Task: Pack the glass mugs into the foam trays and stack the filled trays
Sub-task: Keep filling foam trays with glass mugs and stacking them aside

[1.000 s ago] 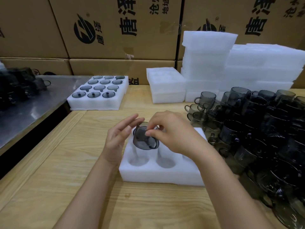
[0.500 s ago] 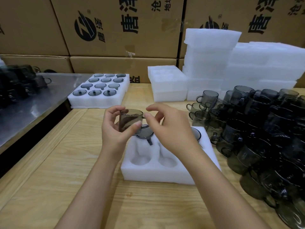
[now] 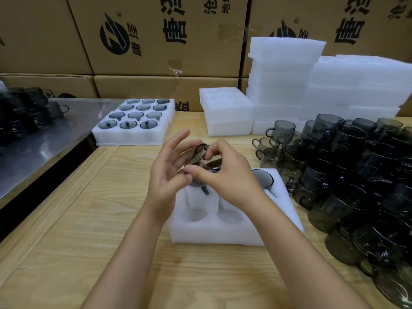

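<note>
While brown cartons wall off the whole back of the room, a pale wooden table runs across the front, with a steel bench butted against its left side. Cartons printed in black: big 唐 character, round striped logo with a small ® mark, other characters cut by the frame top. White foam stacks sit rear right on the table, against the cartons. Loose mug pile, smoky grey glass, along the right edge. Filled tray rear left, twelve mugs bottom up in it. Open tray at centre, one seated mug in a far right pocket, two near pockets open. Above that tray both hands meet on the held mug, tilted, off the foam. Right hand pinches its rim, fingers curled. Left hand fingers spread, loose against its side
</note>
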A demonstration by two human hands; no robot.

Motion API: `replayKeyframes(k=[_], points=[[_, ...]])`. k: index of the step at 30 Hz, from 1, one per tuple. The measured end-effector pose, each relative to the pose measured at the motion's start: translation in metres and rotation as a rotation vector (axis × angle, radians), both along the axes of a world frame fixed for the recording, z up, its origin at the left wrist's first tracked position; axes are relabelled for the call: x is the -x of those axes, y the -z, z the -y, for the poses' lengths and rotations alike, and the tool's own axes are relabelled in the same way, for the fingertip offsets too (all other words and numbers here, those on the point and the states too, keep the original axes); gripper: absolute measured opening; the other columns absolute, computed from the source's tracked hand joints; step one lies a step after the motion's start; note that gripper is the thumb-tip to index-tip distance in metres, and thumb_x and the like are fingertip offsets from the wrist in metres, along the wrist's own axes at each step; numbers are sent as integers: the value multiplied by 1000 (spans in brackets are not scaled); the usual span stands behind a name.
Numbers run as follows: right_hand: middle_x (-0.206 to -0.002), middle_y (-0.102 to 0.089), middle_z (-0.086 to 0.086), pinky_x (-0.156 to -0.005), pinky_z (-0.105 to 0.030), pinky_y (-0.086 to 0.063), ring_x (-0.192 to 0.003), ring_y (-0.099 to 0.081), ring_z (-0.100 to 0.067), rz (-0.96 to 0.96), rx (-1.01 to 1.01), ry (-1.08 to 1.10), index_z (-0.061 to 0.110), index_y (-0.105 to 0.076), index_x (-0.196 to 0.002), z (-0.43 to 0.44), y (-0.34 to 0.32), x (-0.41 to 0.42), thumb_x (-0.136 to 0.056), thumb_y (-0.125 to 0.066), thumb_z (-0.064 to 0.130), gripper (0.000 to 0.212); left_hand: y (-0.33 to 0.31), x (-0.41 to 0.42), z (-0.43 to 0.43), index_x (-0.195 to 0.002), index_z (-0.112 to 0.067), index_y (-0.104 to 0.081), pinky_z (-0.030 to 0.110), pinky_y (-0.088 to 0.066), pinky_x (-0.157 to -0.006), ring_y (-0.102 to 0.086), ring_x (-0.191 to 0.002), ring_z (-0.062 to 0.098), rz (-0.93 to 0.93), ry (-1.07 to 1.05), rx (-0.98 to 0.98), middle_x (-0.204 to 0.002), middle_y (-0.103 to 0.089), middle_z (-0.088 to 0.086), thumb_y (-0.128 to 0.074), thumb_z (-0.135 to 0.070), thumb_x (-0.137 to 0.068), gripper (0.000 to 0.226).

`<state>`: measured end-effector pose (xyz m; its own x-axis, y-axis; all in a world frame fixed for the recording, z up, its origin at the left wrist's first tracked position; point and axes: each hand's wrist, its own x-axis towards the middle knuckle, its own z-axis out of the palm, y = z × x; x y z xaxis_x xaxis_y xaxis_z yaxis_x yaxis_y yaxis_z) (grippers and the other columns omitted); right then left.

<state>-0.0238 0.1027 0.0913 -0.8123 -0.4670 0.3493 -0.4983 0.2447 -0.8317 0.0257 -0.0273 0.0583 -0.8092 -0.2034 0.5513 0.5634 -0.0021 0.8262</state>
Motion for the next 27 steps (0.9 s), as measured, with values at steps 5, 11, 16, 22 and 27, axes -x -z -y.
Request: replayKeyframes(k=[5,11,16,22,27], points=[[-103,-59,17,-72,-6,-42,-88,-57,8,94,-110,-138,33,-39,-120,-11,-1,12,-66,-79,44,68,7,3,20,-127,-19,-52,37,-46,-99,-57,-121,23,141,-57,-204,-130,-59,9,-50,-11,-78,50],[-106,-60,22,-80,-10,-44,-97,-55,8,12,-374,-325,40,-54,-116,-8,4,6,-63,-81,47,59,26,6,42,-124,-14,-57,40,-41,-104,-60,-118,24,314,0,-127,-124,-64,10,-53,-14,-77,48],[-113,-59,20,-84,-15,-44,-104,-52,2,-10,-428,-329,37,-53,-120,-2,10,-1,-64,-80,47,63,35,5,44,-117,-8,-63,29,-49,-94,-59,-119,24,368,35,-19,-120,-67,8,-58,-15,-76,41],[-100,-56,12,-69,-17,-41,-91,-49,-6,-143,-524,-344,26,-56,-114,4,11,-7,-69,-78,46,54,34,2,44,-118,-5,-63,33,-47,-99,-57,-120,22,360,45,58,-124,-65,8,-66,-29,-75,50],[-117,-42,6,-84,-28,-28,-102,-28,-11,-200,-674,-368,20,-47,-119,4,18,-7,-80,-63,55,54,35,1,41,-119,-16,-63,14,-42,-96,-43,-132,3,370,59,158,-137,-54,-6,-68,-26,-74,47]])
